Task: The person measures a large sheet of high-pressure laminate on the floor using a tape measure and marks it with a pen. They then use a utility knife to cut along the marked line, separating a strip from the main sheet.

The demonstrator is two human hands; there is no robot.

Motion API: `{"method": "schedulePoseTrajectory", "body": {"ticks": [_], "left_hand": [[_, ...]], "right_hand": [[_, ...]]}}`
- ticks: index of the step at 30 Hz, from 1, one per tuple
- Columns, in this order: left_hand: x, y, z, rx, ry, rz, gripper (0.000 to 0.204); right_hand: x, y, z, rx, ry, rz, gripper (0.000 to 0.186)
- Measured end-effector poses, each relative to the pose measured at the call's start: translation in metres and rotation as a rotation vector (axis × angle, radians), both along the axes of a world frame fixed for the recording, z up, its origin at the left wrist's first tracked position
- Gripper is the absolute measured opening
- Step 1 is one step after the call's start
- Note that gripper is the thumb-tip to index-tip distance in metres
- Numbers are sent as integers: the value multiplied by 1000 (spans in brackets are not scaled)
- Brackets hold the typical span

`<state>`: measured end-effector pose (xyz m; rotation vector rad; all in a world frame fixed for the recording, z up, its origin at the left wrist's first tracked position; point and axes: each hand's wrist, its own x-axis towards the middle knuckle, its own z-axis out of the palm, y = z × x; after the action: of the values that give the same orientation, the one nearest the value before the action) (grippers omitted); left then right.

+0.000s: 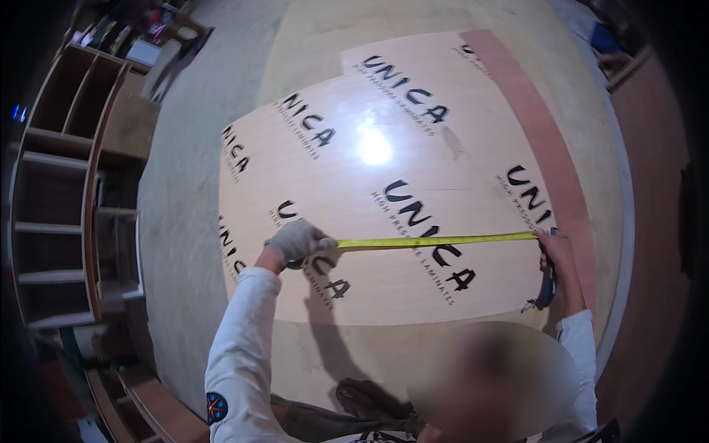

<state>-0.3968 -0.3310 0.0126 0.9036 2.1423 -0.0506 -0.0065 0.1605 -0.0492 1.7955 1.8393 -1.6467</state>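
So a yellow tape measure (436, 240) is stretched flat across the glossy laminate sheet (384, 170). Its case is clamped under the gloved left hand (297, 241), fingers curled shut; its tip is pinned at the sheet's right edge by the right hand (555, 255), fingers together.

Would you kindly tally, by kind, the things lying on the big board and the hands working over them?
Laminate sheets: 2, the near one overlapping the far one
Yellow tape measure: 1, stretched across the near sheet
Reddish-brown strip: 1, along the right edge
Hands: 2, gloved left hand and bare right hand, one at each tape end
Total: 6
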Motion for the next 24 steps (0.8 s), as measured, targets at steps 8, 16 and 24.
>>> {"method": "schedulePoseTrajectory", "body": {"ticks": [8,16,24], "left_hand": [[-6,-40,-12,-100,183,-33,43],[-9,-53,-13,-68,138,54,51],[-5,-61,-13,0,86,25,51]], "right_hand": [[-4,5,-1,17,-42,1,41],[2,12,-10,-74,-56,-65,42],[4,25,-14,-106,-68,1,41]]}}
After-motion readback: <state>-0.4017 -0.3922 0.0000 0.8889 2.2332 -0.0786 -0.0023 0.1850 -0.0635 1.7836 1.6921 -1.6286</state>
